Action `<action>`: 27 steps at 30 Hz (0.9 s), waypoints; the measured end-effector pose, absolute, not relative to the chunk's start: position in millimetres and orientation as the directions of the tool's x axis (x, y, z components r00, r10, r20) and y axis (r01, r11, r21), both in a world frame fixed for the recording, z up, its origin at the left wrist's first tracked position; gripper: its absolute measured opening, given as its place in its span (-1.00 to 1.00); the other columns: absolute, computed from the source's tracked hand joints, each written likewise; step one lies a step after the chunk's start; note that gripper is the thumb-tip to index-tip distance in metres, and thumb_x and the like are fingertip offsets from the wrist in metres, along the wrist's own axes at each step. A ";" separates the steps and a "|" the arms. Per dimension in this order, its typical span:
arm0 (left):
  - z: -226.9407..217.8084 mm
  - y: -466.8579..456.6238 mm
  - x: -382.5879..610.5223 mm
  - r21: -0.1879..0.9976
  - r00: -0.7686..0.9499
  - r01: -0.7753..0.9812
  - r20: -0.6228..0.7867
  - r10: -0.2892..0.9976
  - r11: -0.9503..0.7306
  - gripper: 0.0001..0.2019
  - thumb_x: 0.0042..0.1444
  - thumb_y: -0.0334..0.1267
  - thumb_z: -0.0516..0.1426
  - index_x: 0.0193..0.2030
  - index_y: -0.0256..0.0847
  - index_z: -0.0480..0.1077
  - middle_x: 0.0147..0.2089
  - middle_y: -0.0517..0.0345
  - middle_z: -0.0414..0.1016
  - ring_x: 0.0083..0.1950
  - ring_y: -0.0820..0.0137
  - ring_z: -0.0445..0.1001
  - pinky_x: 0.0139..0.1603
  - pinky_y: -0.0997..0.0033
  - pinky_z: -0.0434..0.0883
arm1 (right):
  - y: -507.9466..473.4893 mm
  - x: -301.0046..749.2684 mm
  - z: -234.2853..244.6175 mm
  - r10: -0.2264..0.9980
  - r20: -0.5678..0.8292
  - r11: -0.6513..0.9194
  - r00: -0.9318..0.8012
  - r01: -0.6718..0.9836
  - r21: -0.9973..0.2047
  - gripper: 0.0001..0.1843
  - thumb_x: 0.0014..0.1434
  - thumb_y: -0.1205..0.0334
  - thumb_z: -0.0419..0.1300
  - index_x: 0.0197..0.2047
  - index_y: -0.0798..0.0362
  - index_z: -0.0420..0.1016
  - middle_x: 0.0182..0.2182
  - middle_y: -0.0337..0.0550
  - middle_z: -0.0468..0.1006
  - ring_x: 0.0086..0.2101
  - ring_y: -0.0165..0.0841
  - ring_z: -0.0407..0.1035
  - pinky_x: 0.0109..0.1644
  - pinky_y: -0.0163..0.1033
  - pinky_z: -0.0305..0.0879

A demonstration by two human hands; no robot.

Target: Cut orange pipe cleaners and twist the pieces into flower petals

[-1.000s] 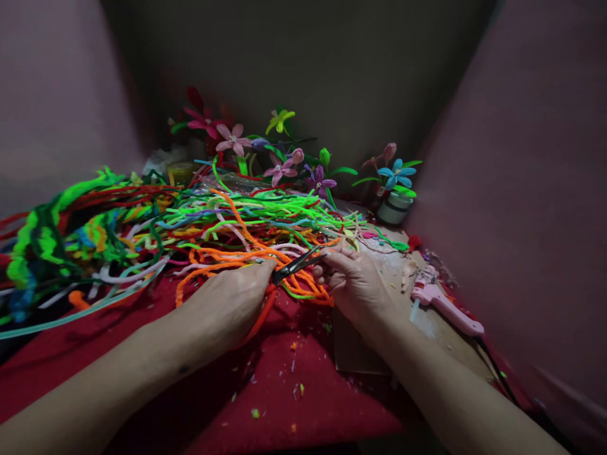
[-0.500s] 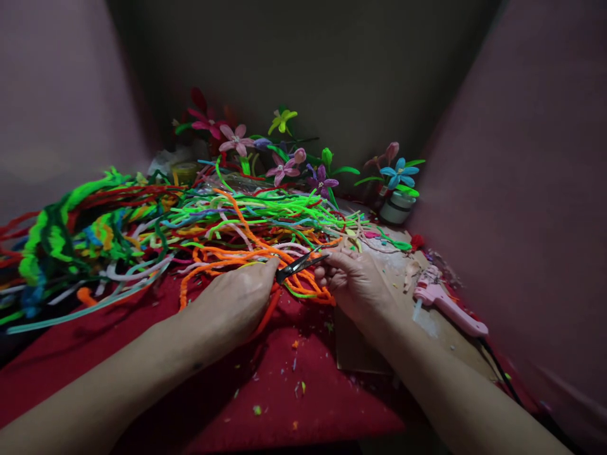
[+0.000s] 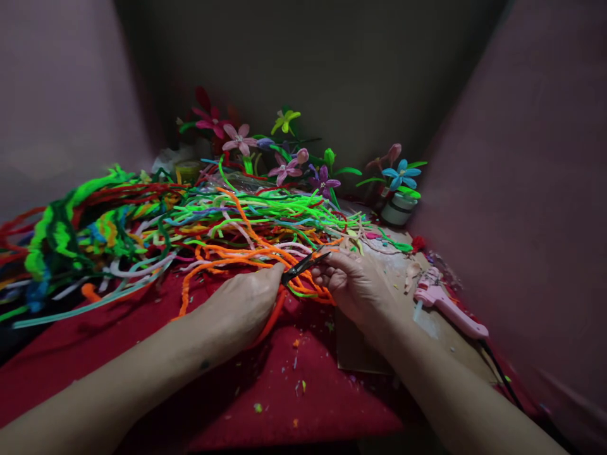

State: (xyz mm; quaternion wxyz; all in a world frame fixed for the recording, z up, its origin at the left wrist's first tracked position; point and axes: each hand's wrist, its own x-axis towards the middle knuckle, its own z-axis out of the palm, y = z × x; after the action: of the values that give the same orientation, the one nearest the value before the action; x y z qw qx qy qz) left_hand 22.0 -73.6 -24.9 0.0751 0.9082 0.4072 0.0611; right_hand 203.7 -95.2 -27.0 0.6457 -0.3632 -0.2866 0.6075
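My left hand (image 3: 249, 300) is closed around a pair of scissors (image 3: 298, 268) with dark blades and what looks like a red-orange handle under the palm. The blades point right, a little apart, with their tips by the fingers of my right hand (image 3: 348, 275). Those fingers are pinched together; whatever lies between them is too small to make out. Behind and below the blades, orange pipe cleaners (image 3: 251, 256) cross on the red cloth (image 3: 303, 404).
A large heap of coloured pipe cleaners (image 3: 279, 205) spreads across the left and middle. Pipe-cleaner flowers (image 3: 239, 140) stand behind it. At right, a pink glue gun (image 3: 446, 306) rests on cardboard (image 3: 360, 354), its cord trailing right. A small jar (image 3: 398, 208) stands behind. Small scraps dot the cloth.
My left hand and the scissors have shifted slightly to the right, closer to my right hand. The right hand stays almost where it was, fingers still pinched.
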 end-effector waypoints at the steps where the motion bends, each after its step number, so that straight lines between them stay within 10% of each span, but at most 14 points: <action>1: -25.2 -73.8 21.9 0.196 0.664 0.726 0.049 0.746 -0.659 -0.59 0.07 -0.42 -0.05 0.11 -0.25 0.19 -0.16 -0.11 0.54 -0.15 0.19 0.55 -0.21 0.33 0.42 | -95.5 203.0 -26.6 0.993 -0.055 0.011 0.100 -0.561 -0.827 -0.93 -0.17 0.38 0.30 -0.50 0.17 0.51 -0.60 -0.18 0.52 -0.59 -0.46 0.38 -0.53 -0.38 0.30; 27: -43.7 -66.8 23.4 0.369 0.688 0.635 0.128 0.714 -0.679 -0.67 0.18 -0.33 -0.15 0.06 -0.22 0.23 -0.01 -0.08 0.47 -0.04 0.26 0.48 -0.07 0.32 0.40 | -97.5 204.8 -23.8 0.994 -0.109 -0.096 -0.005 -0.521 -0.848 -0.94 -0.14 0.37 0.28 -0.54 0.20 0.51 -0.68 -0.20 0.47 -0.65 -0.49 0.36 -0.65 -0.48 0.25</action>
State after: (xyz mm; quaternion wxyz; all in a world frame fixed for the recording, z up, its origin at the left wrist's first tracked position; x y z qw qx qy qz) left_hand 23.4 -66.8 -43.7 0.1492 0.9066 0.3721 0.1318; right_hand 204.8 -97.5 -23.8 0.5955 -0.3782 -0.3125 0.6362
